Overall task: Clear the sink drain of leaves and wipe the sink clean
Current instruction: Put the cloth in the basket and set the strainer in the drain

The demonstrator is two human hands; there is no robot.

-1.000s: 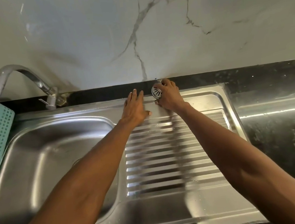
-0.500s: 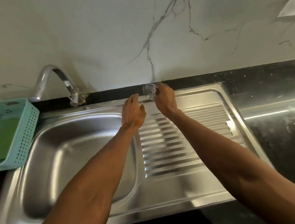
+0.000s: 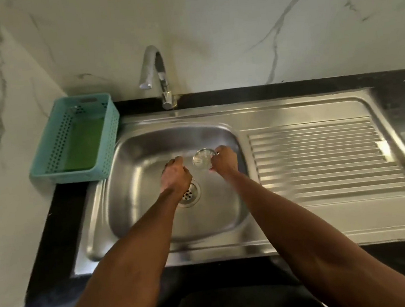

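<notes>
Basket: a teal perforated basket [image 3: 73, 140] stands on the black surface [image 3: 52, 221] just left of the sink, against the marble wall; something flat and green lies inside it.
Tap: a chrome tap [image 3: 156, 75] rises behind the basin, its spout curving toward the left.
Sink: the steel sink [image 3: 134, 186] has one basin on the left and a ribbed draining board [image 3: 323, 159] on the right.
Drain: the perforated drain [image 3: 191, 193] sits in the basin floor, partly hidden by the left wrist (no leaves show on the visible part).
Left hand: the left hand [image 3: 175, 175] hovers over the basin just above the drain, its grip loosely curled and grasping nothing.
Strainer: a round metal strainer [image 3: 203, 158] is held in the air over the back of the basin, between the two hands.
Right hand: the right hand [image 3: 225, 161] pinches the strainer's right edge, its grip curled on it.
</notes>
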